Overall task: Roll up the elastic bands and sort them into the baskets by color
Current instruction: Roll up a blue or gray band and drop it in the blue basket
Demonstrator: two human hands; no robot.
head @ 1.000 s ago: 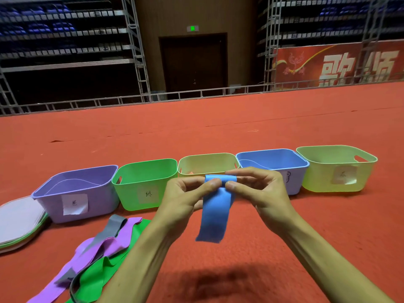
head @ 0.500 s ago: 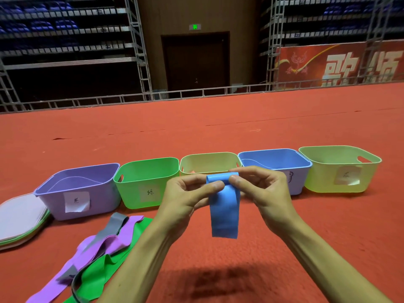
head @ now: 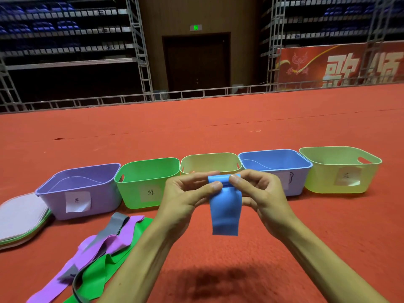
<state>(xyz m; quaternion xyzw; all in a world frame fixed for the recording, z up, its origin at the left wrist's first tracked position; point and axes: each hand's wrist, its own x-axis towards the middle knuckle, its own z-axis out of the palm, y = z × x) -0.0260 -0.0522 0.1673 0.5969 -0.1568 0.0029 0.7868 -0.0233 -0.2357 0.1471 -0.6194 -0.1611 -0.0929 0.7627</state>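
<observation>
Indoors, red carpet floor [head: 284, 119] carries five baskets [head: 146, 182] in a row. Nearer, both hands, left hand [head: 183, 197] and right hand [head: 260, 193], pinch a partly rolled blue band [head: 225, 211], its tail hanging.

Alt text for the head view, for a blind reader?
The left hand and right hand pinch the rolled top of a blue band, its loose end hanging over red carpet. Behind stand a purple basket, green basket, pale yellow basket, blue basket and yellow-green basket. A purple band, grey band and green band lie lower left.
</observation>
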